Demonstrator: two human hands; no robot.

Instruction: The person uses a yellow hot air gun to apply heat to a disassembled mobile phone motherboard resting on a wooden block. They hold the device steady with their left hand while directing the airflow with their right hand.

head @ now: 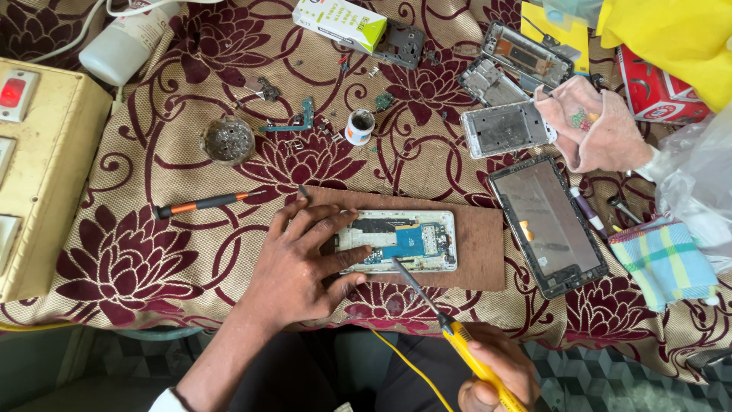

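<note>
Your left hand (301,263), fingers spread, presses flat on the opened phone (404,241), which lies on the brown board (476,244). Your right hand (496,374) is fisted round the yellow soldering iron (457,339), tip touching the phone's circuit board.

A beige cloth (152,229) with maroon flowers and scrolls covers the worktop. The board (476,244) is brown. The opened phone (404,240) shows a blue part in a white frame. The soldering iron (473,358) is yellow, the screwdriver (200,204) black and orange, and the folded cloth (663,259) at the right edge is checked in green and blue.
</note>
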